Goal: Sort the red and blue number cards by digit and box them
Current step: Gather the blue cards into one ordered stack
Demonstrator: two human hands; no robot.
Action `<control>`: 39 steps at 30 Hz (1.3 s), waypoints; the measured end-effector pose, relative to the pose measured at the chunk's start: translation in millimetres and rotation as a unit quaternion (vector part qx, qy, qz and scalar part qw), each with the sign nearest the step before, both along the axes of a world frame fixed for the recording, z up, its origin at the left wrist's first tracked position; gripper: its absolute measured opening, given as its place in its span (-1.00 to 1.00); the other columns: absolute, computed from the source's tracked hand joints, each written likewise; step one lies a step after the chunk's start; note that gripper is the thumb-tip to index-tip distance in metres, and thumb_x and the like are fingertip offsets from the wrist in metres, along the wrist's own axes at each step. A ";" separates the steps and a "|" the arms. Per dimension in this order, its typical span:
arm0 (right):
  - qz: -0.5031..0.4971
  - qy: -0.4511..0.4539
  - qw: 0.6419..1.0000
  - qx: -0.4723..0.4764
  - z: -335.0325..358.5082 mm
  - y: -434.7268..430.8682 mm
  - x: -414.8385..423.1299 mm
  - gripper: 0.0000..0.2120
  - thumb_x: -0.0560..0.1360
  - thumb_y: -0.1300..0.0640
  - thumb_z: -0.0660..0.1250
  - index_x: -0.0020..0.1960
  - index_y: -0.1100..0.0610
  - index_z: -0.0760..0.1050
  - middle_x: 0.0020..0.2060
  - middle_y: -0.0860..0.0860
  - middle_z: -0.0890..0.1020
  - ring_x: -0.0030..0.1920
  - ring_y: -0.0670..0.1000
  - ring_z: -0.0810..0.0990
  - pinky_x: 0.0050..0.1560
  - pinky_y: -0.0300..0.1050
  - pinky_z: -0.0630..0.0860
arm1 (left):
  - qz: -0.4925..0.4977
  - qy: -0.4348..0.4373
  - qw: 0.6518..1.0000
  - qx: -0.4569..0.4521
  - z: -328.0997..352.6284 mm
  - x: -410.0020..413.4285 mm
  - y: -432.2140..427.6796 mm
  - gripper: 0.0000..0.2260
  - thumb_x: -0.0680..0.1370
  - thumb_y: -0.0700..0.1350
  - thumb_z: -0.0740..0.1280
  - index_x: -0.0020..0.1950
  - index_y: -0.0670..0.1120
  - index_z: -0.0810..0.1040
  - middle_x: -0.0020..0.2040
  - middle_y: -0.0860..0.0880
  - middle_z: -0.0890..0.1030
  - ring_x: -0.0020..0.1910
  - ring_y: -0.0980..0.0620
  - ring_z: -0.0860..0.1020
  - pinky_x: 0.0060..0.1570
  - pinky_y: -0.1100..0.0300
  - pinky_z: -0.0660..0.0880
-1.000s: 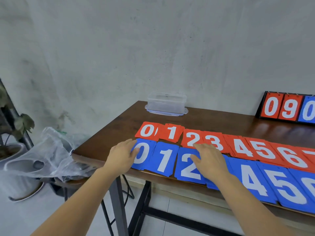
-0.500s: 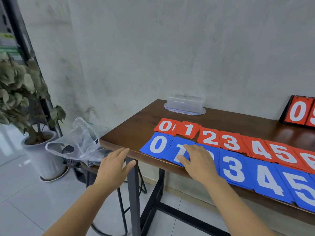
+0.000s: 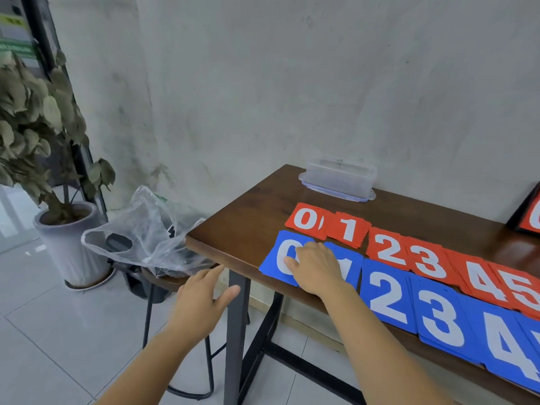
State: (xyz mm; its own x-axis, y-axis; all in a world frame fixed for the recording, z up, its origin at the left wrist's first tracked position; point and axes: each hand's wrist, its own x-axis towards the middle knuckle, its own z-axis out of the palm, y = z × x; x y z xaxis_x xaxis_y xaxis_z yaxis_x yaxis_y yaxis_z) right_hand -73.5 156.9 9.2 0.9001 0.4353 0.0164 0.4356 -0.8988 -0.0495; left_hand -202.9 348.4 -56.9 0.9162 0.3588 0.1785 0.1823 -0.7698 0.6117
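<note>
Two rows of number cards lie on the brown table: red cards behind, from 0 up to 5, and blue cards in front, from 0 up to 4, both running off the right edge. My right hand rests flat on the blue 0 card and the blue 1 card, fingers spread, covering part of each. My left hand hovers open off the table's left corner, holding nothing. A clear plastic box stands upside down on its lid at the back by the wall.
A scoreboard stand with a red card shows at the right edge. Left of the table a stool carries a clear plastic bag. A potted plant stands on the tiled floor further left.
My right hand slid left along the blue row from the 2 to the 0 and 1. My left hand left the blue 0 and drew back off the table's corner. The view swung left.
</note>
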 end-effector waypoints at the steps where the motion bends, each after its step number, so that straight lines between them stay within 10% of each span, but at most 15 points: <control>1: 0.010 -0.005 1.000 0.003 -0.9 2.7 -1.7 -0.59 0.64 -0.10 0.02 0.19 0.17 0.48 0.13 0.10 0.50 0.16 0.10 0.43 0.22 -0.03 0.33 | -0.007 -0.013 1.000 -0.024 1.2 1.2 -3.1 -0.49 0.53 0.24 0.23 0.44 0.10 0.37 0.30 0.13 0.50 0.31 0.08 0.43 0.28 0.01 0.40; 8: 0.084 -0.020 0.996 0.010 -8.2 11.7 -20.6 -0.66 0.65 0.05 -0.02 0.28 0.12 0.42 0.17 0.04 0.48 0.14 0.03 0.42 0.20 -0.09 0.33 | -0.025 -0.045 0.953 -0.298 17.9 5.6 -32.2 -0.90 0.54 0.07 0.36 -0.17 0.23 0.51 -0.14 0.04 0.61 -0.15 0.15 0.50 -0.07 0.28 0.43; 14: 0.158 -0.032 0.986 0.045 -13.9 8.1 -46.2 -0.62 0.66 0.10 -0.01 0.44 0.10 0.31 0.34 -0.01 0.39 0.31 0.00 0.35 0.31 -0.15 0.26 | -0.058 -0.005 0.858 -0.510 20.9 9.9 -41.6 -0.80 0.57 -0.13 0.34 0.18 -0.13 0.56 0.03 -0.06 0.69 0.04 -0.05 0.65 0.11 0.04 0.56; 20: 0.192 -0.006 0.975 0.109 -20.6 -6.7 -85.2 -0.57 0.64 0.02 -0.02 0.48 0.03 0.27 0.45 -0.09 0.30 0.44 -0.08 0.21 0.44 -0.16 0.17 | -0.006 -0.001 0.827 -0.562 10.8 0.9 -49.9 -0.70 0.52 -0.32 0.35 0.23 -0.11 0.52 0.05 -0.13 0.67 0.03 -0.17 0.64 0.09 -0.14 0.57; 26: 0.092 -0.014 0.974 0.206 -22.8 -59.4 -97.2 -0.51 0.61 -0.11 0.13 0.51 -0.05 0.19 0.43 -0.18 0.30 0.44 -0.15 0.19 0.41 -0.26 0.12 | 0.040 -0.049 0.806 -0.589 3.2 -12.2 -51.0 -0.75 0.52 -0.32 0.35 0.12 -0.03 0.56 -0.09 -0.03 0.71 -0.16 -0.04 0.68 -0.30 0.12 0.59; 39: 0.074 0.041 0.994 0.066 -14.1 -70.5 -53.9 -0.24 0.52 -0.25 0.20 0.56 0.12 0.06 0.55 -0.02 0.07 0.53 -0.02 0.02 0.47 -0.08 0.07 | 0.088 -0.095 0.778 -0.614 15.8 -13.1 -56.7 -0.74 0.50 -0.29 0.38 0.17 -0.09 0.57 0.01 -0.11 0.68 -0.05 -0.15 0.65 -0.21 0.03 0.59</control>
